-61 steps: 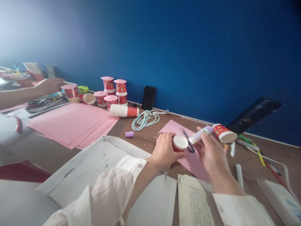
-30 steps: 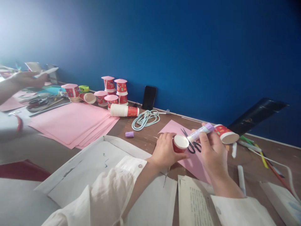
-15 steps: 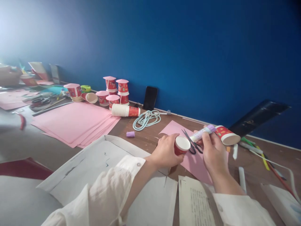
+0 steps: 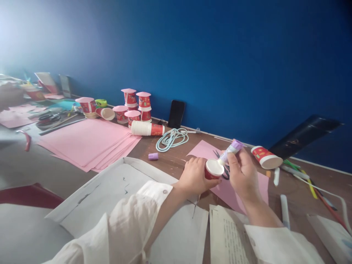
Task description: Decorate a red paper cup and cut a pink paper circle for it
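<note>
My left hand (image 4: pixel 194 176) is wrapped round a red paper cup (image 4: pixel 213 170), whose pale round end faces up. In my right hand (image 4: pixel 244 176) is an uncapped purple and white glue stick (image 4: pixel 230 151), its tip at the cup's upper rim. Behind the glue stick, black scissors (image 4: pixel 226 173) lie partly hidden on a pink sheet (image 4: pixel 202 147). The purple cap (image 4: pixel 153 156) rests on the brown table to the left of my hands.
Further left are a stack of pink paper (image 4: pixel 88 143), nested cups (image 4: pixel 147 128) and several cups with pink tops (image 4: pixel 128 97). A coiled cord (image 4: pixel 172 140) and a phone (image 4: pixel 176 114) are near the blue wall. Another cup (image 4: pixel 266 157) lies at right.
My right hand has moved left and tilted the glue stick more steeply, bringing its tip to the cup's rim. My left hand still holds the cup.
</note>
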The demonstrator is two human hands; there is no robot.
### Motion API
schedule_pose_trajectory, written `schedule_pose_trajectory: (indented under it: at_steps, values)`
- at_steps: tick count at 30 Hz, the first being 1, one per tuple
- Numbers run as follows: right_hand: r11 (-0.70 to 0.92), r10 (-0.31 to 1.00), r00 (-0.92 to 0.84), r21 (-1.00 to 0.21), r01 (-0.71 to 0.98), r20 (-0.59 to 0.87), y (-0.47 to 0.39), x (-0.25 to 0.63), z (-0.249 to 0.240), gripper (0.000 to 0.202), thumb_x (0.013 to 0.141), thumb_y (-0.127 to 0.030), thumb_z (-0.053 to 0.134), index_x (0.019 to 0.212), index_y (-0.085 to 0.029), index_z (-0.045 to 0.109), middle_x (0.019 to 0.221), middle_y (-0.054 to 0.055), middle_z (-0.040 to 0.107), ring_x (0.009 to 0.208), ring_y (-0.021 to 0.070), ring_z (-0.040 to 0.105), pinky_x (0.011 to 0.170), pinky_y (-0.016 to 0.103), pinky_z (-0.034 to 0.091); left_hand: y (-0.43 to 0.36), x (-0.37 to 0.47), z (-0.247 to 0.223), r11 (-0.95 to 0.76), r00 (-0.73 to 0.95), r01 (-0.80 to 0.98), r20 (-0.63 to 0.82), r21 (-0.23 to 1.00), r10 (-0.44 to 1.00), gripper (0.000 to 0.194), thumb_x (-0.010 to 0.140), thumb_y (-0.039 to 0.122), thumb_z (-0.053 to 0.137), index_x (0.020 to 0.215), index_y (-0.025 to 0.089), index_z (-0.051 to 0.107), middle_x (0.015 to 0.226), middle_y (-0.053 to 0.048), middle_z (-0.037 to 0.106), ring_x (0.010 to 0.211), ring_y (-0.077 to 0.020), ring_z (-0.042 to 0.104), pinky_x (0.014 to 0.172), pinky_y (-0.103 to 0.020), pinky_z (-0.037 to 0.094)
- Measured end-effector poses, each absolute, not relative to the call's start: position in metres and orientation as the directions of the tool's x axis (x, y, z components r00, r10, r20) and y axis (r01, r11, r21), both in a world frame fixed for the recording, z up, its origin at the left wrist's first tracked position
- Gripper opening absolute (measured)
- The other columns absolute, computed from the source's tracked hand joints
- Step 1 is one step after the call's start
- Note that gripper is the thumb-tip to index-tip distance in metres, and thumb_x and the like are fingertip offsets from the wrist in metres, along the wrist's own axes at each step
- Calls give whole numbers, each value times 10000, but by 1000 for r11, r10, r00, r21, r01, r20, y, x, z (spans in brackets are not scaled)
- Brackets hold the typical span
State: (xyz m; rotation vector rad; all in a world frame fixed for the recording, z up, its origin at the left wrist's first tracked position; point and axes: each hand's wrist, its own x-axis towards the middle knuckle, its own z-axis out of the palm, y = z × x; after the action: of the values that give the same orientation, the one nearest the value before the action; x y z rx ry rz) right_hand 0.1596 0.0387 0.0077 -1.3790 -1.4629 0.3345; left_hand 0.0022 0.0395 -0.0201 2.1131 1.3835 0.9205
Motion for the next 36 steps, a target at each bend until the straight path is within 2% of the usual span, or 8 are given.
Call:
schedule_pose_trajectory:
  at_steps: [4, 9, 13, 15, 20, 23, 29, 36]
  values:
    - [304, 776, 261, -704, 642, 574, 43, 162, 5, 385, 950, -473, 490, 1223, -230, 609, 1070, 101, 728, 968, 265, 677, 881, 459, 517, 40, 2, -21, -404, 283, 609, 289, 683, 915, 487, 697, 540, 742, 1008, 210, 563, 1034, -89, 636, 1018, -307, 562, 881, -452, 464]
    - [291, 787, 306, -761, 580, 535, 44, 167, 1, 357, 940, -489, 513, 1145, -221, 629, 1044, 91, 734, 940, 253, 680, 848, 429, 522, 40, 1, -21, -408, 297, 574, 284, 710, 912, 517, 707, 499, 743, 1092, 201, 569, 1097, -103, 635, 1071, -314, 558, 936, -474, 454]
    - [259, 799, 323, -776, 575, 507, 41, 162, 1, 392, 917, -517, 539, 1136, -208, 637, 1014, 95, 734, 922, 257, 681, 832, 422, 520, 39, 1, -19, -351, 267, 537, 240, 767, 933, 824, 613, 552, 814, 1281, 201, 482, 1269, -136, 564, 1220, -344, 493, 1034, -506, 402]
    - [262, 802, 323, -781, 566, 503, 38, 157, 3, 404, 901, -525, 562, 1134, -204, 639, 992, 92, 736, 898, 255, 685, 813, 413, 518, 38, 2, -19, -315, 241, 542, 215, 779, 946, 908, 544, 582, 848, 1277, 196, 477, 1270, -142, 546, 1228, -352, 484, 1040, -508, 398]
    - [217, 842, 346, -846, 486, 415, 33, 152, 8, 457, 846, -562, 625, 1136, -210, 668, 968, 79, 740, 822, 235, 686, 715, 363, 529, 40, 3, -17, -295, 208, 577, 211, 762, 955, 561, 635, 559, 784, 994, 204, 540, 1059, -98, 594, 1024, -305, 570, 880, -457, 481]
    - [140, 882, 371, -911, 387, 293, 35, 156, 6, 485, 842, -602, 604, 1120, -215, 690, 962, 78, 746, 757, 226, 688, 653, 348, 534, 42, 2, -17, -309, 221, 577, 220, 756, 950, 489, 655, 522, 764, 953, 216, 525, 1028, -87, 606, 982, -291, 580, 834, -431, 492]
    - [78, 861, 370, -811, 580, 348, 41, 167, -2, 489, 829, -581, 616, 1126, -202, 704, 881, 89, 748, 767, 267, 682, 702, 389, 521, 42, 0, -17, -321, 239, 536, 224, 781, 945, 510, 653, 486, 755, 1024, 211, 538, 1069, -103, 629, 1021, -311, 593, 867, -450, 489]
    - [189, 853, 422, -935, 299, 307, 41, 173, -3, 595, 848, -560, 628, 1323, -203, 610, 998, 97, 754, 714, 197, 659, 718, 379, 556, 37, -10, -6, -304, 349, 419, 157, 856, 924, 699, 646, 349, 769, 1259, 199, 467, 1237, -136, 591, 1200, -322, 539, 1020, -476, 430]
